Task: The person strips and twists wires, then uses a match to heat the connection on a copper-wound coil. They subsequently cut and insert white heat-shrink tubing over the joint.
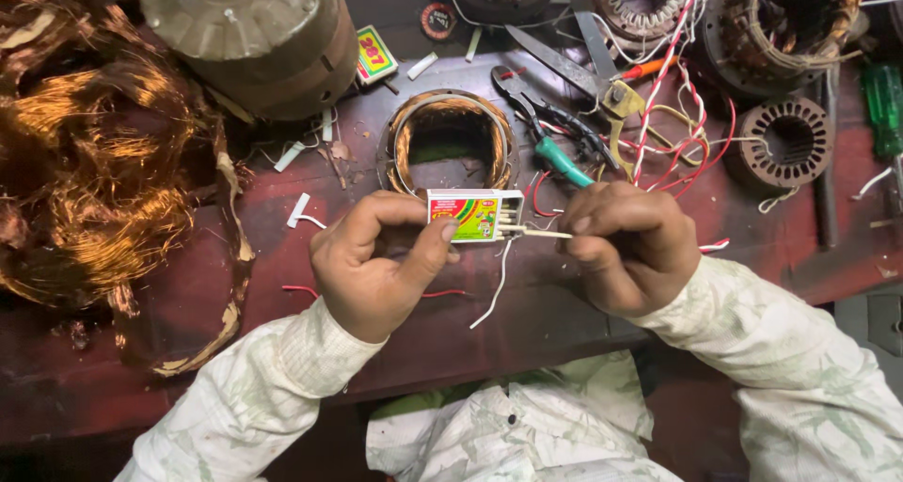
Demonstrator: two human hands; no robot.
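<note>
Matchbox in my left hand, a matchstick pinched in my right, above the front part of the bench.

My left hand (376,266) grips a small matchbox (467,215) between thumb and fingers, its tray slid partly out toward the right with pale sticks showing. My right hand (625,247) is closed around one matchstick (544,232), whose free end touches the open tray. Both hands hover over the dark red bench (113,388), near its front edge. Just behind the matchbox a wound stator ring (450,142) lies flat. Right of it lie green-handled pliers (555,139) and scissors (593,78) among red and white wires (673,115). A heap of loose copper wire (94,162) fills the left end, a motor housing (254,31) stands behind it, and a bare stator core (785,142) sits toward the right edge.
</note>
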